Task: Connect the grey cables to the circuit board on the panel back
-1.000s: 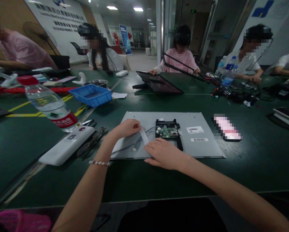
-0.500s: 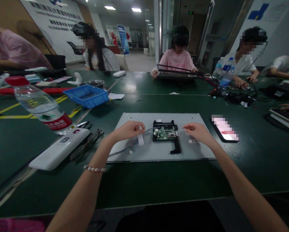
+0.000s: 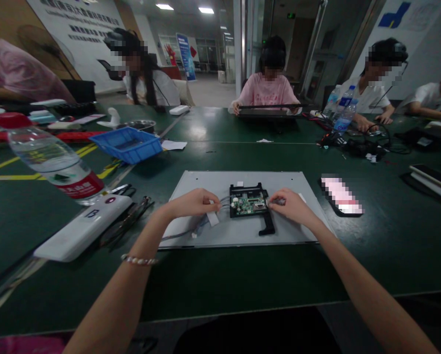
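Observation:
A green circuit board (image 3: 248,205) sits in a black plastic bracket (image 3: 267,226) on a flat grey metal panel (image 3: 220,236). My left hand (image 3: 196,201) is closed with its fingertips pinching thin grey cables (image 3: 225,201), left of the board. Beneath that hand, a white tag (image 3: 212,218) hangs by the cables, which trail to the panel's left edge. My right hand (image 3: 289,205) pinches at the bracket's right edge, beside the board. What lies between its fingertips is hidden.
On the left stand a white power bank (image 3: 83,228), glasses (image 3: 126,223), a water bottle (image 3: 58,164) and a blue bin (image 3: 126,143). A phone (image 3: 340,195) lies right of the panel. Co-workers sit around the green table (image 3: 250,280); one across holds a dark panel (image 3: 268,111).
My right hand has moved left, from over the panel to the bracket's right edge. My left hand stays at the cables. The view has shifted slightly.

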